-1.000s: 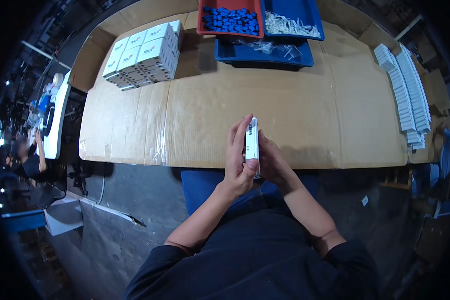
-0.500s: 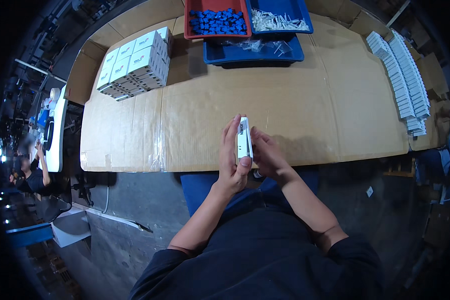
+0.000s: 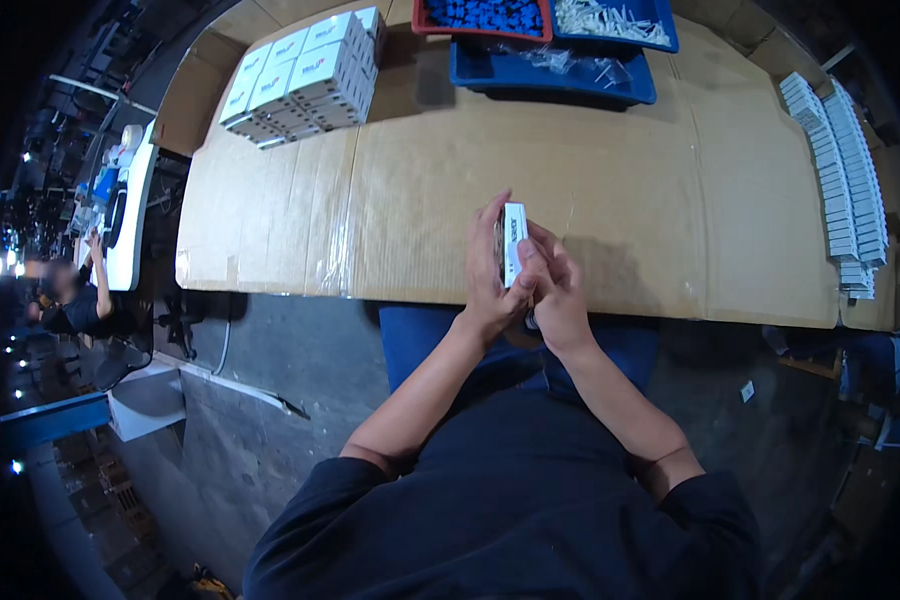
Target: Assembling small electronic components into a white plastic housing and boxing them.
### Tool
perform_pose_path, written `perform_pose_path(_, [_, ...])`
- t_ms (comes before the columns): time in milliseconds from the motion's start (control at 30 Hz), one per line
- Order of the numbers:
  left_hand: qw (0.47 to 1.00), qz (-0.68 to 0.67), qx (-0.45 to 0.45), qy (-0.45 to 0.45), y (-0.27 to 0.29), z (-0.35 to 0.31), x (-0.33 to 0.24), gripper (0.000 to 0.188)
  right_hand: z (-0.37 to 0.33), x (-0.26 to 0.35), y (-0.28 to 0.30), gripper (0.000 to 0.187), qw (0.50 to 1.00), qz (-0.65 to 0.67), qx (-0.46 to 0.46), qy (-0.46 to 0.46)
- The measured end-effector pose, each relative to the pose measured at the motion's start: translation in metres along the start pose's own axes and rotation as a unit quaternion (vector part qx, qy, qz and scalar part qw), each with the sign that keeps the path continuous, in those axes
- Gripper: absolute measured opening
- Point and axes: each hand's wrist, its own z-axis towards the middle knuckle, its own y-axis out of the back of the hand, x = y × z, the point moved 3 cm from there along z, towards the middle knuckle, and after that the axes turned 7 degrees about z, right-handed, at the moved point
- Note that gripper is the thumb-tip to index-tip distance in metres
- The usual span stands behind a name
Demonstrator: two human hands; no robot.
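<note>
Left hand (image 3: pixel 485 285): grip holds white box (image 3: pixel 516 225)
Right hand (image 3: pixel 562 305): grip on same box
Box stack (image 3: pixel 305 80): left on the surface (image 3: pixel 440 170)

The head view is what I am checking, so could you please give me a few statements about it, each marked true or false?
1. The left hand and right hand both hold the white item. True.
2. The blue pieces lie in a blue tray. False: they lie in the red tray.
3. The box stack stands left of the red tray. True.
4. The white rows stand left of the box stack. False: they stand right of it.
</note>
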Motion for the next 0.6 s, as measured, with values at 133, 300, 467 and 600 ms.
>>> perform_pose_path(133, [0.998,0.018,-0.055,-0.036,0.0,0.001,0.0,0.083,-0.008,-0.003,0.0,0.047,0.998,-0.055,0.002,0.02])
perform_pose_path(300, [0.996,0.019,-0.079,-0.044,0.0,0.0,-0.002,0.078,-0.01,-0.006,0.007,0.049,0.988,-0.153,0.012,-0.03])
perform_pose_path(467, [0.995,0.039,-0.08,-0.045,0.001,-0.004,-0.003,0.08,-0.015,0.0,-0.004,0.048,0.991,-0.125,-0.02,0.054])
perform_pose_path(600, [0.996,0.028,-0.077,-0.036,-0.001,-0.005,-0.005,0.079,-0.015,0.002,-0.005,0.05,0.99,-0.121,-0.023,0.073])
